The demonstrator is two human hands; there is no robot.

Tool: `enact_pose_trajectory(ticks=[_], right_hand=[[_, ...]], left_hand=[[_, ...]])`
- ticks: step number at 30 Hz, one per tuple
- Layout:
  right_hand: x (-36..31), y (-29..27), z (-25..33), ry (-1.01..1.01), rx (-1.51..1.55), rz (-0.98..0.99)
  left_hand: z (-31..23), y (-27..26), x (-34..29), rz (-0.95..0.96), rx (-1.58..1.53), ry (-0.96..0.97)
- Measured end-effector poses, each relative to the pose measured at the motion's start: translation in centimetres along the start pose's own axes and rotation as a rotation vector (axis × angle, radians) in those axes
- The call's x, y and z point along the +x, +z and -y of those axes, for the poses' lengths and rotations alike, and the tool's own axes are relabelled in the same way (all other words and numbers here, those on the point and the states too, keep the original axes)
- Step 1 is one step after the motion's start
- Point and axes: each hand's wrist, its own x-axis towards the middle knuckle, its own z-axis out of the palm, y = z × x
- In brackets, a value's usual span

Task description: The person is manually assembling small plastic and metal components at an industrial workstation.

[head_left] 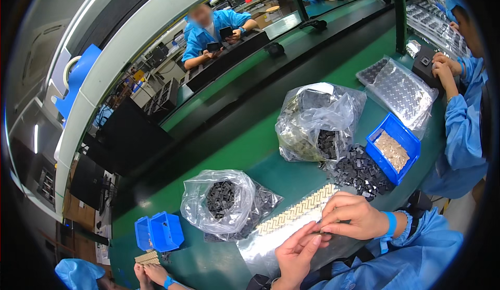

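Observation:
My left hand (299,252) and my right hand (355,218) meet at the fingertips over a shiny silvery sheet (260,248). Both are closed in a pinch; whatever lies between the fingers is too small to make out. A strip of small beige pieces (297,209), laid in a slanted zigzag pattern, runs along the sheet's far side and ends by my right hand. Just beyond that hand, a loose pile of small black rectangular pieces (359,170) spreads on the green table (229,157).
Clear bags of black pieces (221,199) (317,123) stand beyond the sheet. A blue bin (371,143) holds beige pieces; smaller blue bins (167,232) sit left. A patterned tray (401,94) lies far right. Co-workers' hands (148,274) (447,71) work at both sides.

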Motion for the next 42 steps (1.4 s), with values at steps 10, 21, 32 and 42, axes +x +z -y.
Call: enact_pose_trajectory(ticks=[10, 21, 32, 42], right_hand=[[-0.2, 0.5, 0.1, -0.002, -0.045, 0.043], [1.3, 1.3, -0.3, 0.048, -0.038, 0.005], [0.6, 1.8, -0.4, 0.075, 0.050, -0.066], [0.2, 3.5, -0.3, 0.055, -0.094, -0.104]], left_hand=[[0.5, 0.3, 0.0, -0.046, 0.156, 0.202], [0.4, 0.0, 0.3, -0.103, -0.065, 0.298], [-0.1, 0.1, 0.5, -0.264, -0.008, 0.151], [0.3, -0.2, 0.6, -0.269, 0.135, 0.246]])
